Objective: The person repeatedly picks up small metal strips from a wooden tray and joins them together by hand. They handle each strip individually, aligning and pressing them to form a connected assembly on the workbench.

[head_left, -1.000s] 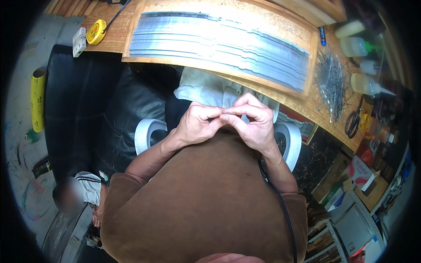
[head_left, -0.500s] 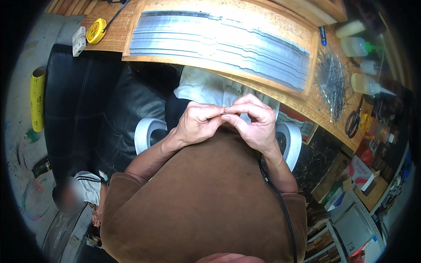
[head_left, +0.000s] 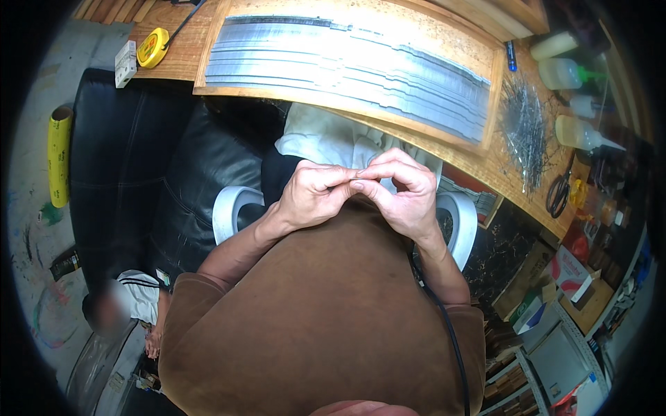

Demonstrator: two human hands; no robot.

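Note:
My left hand (head_left: 318, 195) and my right hand (head_left: 407, 192) meet fingertip to fingertip in front of my chest, off the table's near edge. Thumb and forefinger are pinched on each side. Whatever lies between the tips is too small or too well covered to make out. Beyond them, a wooden tray (head_left: 202, 82) on the table carries rows of thin grey metal strips (head_left: 347, 66). To its right a heap of fine metal wires or pins (head_left: 524, 135) lies on the wood.
Black-handled scissors (head_left: 559, 195), squeeze bottles (head_left: 579, 133) and a blue marker (head_left: 511, 56) lie at the table's right. A yellow tape measure (head_left: 152, 48) sits at its left end. White chair armrests (head_left: 232, 212) flank me. Another person (head_left: 141, 297) is at the lower left.
Both hands hold nearly the same place and pose. The fingertips have shifted only very slightly against each other.

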